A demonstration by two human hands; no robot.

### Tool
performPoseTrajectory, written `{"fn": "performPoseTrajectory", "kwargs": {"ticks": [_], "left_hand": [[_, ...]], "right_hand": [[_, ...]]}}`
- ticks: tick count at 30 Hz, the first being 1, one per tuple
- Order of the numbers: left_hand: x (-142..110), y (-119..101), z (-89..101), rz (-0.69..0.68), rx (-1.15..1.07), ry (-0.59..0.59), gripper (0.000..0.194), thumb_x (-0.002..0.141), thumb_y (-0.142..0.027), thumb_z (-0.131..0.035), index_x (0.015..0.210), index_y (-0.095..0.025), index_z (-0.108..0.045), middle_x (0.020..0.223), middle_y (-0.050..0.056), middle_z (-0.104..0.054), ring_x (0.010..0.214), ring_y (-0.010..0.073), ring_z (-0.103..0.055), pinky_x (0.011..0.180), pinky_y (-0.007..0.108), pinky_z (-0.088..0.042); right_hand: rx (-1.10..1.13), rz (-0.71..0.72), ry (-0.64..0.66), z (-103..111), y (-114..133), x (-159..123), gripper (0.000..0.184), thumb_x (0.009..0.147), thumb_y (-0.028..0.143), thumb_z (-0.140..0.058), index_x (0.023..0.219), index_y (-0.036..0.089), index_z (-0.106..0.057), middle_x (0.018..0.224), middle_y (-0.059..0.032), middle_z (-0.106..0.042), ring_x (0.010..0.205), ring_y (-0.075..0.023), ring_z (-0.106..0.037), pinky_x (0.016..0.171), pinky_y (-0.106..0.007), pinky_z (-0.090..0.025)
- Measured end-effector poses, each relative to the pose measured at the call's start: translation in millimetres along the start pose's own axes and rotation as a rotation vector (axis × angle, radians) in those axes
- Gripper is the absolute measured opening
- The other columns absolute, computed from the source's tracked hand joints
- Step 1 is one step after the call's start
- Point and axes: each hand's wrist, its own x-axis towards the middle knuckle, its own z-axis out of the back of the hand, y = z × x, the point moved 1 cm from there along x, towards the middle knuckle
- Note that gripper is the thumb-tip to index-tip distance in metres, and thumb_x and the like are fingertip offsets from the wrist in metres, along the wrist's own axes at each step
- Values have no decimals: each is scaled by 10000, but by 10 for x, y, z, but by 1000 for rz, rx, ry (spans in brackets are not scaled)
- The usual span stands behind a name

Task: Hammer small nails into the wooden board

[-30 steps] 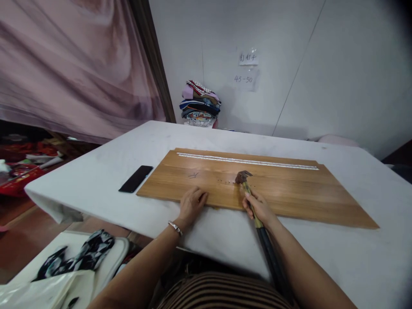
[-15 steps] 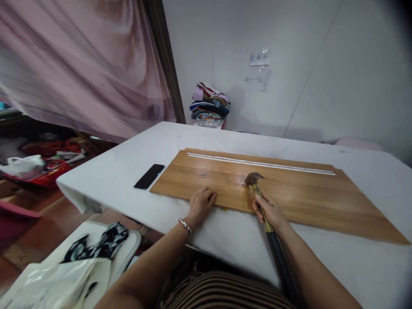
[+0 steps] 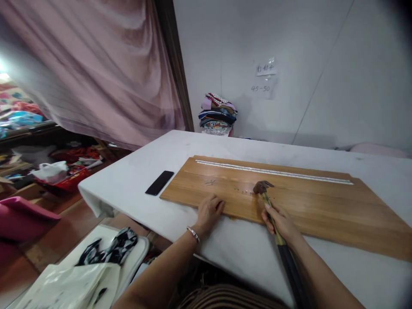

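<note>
My right hand (image 3: pixel 280 219) is wrapped round a claw hammer (image 3: pixel 269 211), which has a rusty brown head, a yellow-green upper handle and a black lower grip. The hammer's head is at the board's surface, near a short row of small nails; whether it touches one is hidden. The wooden board (image 3: pixel 309 206) lies flat on the white-covered table (image 3: pixel 135 171). At the board's front edge my left hand (image 3: pixel 210 211) rests on the wood, fingers loosely bent, with nothing seen in them. A few loose nails (image 3: pixel 210 182) lie on the board beyond it.
Two white strips (image 3: pixel 273 171) run along the board's far side. A black phone (image 3: pixel 159 183) lies just left of the board. Folded cloths (image 3: pixel 218 113) are stacked by the wall. A white stool or chair with a patterned cloth (image 3: pixel 111 249) and a plastic bag (image 3: pixel 71 283) stands at the lower left.
The view has shifted, so the whole scene sits lower and further right. My left hand still rests on the board, and the hammer stays low over it in my right hand.
</note>
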Motion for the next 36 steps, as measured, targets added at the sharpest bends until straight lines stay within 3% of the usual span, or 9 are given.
{"fn": "performPoseTrajectory", "kwargs": {"ticks": [36], "left_hand": [[43,18,-3,-10,-3,7,225,952,-304,-508,841,-208,-678,854,26,-647,830,157,-600,740,275,-416]], "right_hand": [[45,35,22,8,37,4,457,719,637,-647,842,220,-506,530,82,-551,295,-53,-366,285,-187,-301]]}}
